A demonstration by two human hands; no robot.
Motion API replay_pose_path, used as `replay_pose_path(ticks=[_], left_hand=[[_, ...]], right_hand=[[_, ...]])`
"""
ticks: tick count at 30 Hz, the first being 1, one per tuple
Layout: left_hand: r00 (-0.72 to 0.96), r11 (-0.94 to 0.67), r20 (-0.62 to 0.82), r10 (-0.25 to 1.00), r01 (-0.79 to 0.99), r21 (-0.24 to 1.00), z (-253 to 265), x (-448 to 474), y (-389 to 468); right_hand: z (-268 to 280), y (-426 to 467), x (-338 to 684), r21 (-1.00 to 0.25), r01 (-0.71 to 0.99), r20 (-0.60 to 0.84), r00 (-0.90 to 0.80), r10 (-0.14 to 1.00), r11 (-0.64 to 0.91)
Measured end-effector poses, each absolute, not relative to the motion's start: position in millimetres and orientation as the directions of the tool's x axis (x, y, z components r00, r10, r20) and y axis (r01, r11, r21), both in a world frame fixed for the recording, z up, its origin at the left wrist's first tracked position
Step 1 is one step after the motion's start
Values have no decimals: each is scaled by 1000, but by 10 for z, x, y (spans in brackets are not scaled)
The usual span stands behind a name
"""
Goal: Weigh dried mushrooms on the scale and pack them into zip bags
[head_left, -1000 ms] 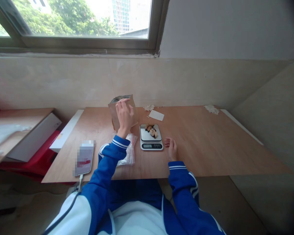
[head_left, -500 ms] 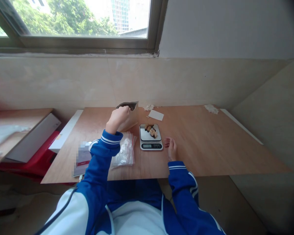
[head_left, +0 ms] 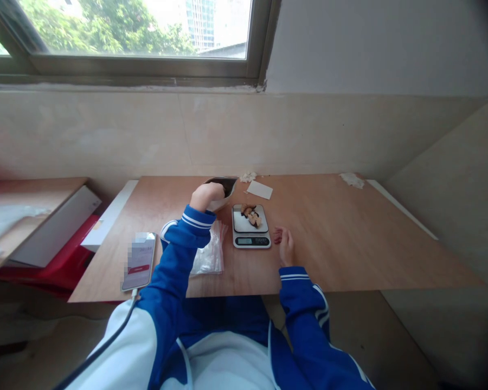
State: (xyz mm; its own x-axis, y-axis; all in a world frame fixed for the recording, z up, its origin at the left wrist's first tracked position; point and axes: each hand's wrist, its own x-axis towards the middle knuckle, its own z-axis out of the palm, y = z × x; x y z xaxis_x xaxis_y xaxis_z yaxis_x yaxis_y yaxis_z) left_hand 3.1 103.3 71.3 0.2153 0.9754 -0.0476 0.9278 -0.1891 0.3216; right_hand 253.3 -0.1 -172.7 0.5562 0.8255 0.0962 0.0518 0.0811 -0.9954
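My left hand (head_left: 205,196) grips a brown paper pouch (head_left: 223,190) and holds it tilted, its dark open mouth turned toward a small kitchen scale (head_left: 250,227). The scale's steel platform carries a few brown and dark food pieces (head_left: 251,215). Just right of the scale, my right hand (head_left: 284,246) rests flat on the wooden table (head_left: 350,238) with fingers loosely apart, holding nothing. A pile of clear zip bags (head_left: 209,254) lies under my left forearm.
A phone (head_left: 139,261) with a cable lies near the table's front left edge. A white card (head_left: 259,189) and crumpled tissue bits (head_left: 352,180) sit at the back. A white box (head_left: 57,227) and red item stand to the left, by a second table.
My left hand has tipped the pouch from upright down toward the scale, so it now lies low with its mouth facing the platform. My right hand has stayed put.
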Motion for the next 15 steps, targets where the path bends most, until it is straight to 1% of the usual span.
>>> replay_pose_path(ticks=[4,10,15], left_hand=[[228,-185,-147,962,948,258,734,44,1000],[221,-178,-192,956,960,217,725,52,951],[255,-206,-240,937,956,210,735,39,969]], right_hand=[[-1712,-4,2521,-995,45,95,559,824,83],[-1706,-10,2516,-996,50,94,556,826,80],[-1723,-9,2525,-995,64,100,553,827,78]])
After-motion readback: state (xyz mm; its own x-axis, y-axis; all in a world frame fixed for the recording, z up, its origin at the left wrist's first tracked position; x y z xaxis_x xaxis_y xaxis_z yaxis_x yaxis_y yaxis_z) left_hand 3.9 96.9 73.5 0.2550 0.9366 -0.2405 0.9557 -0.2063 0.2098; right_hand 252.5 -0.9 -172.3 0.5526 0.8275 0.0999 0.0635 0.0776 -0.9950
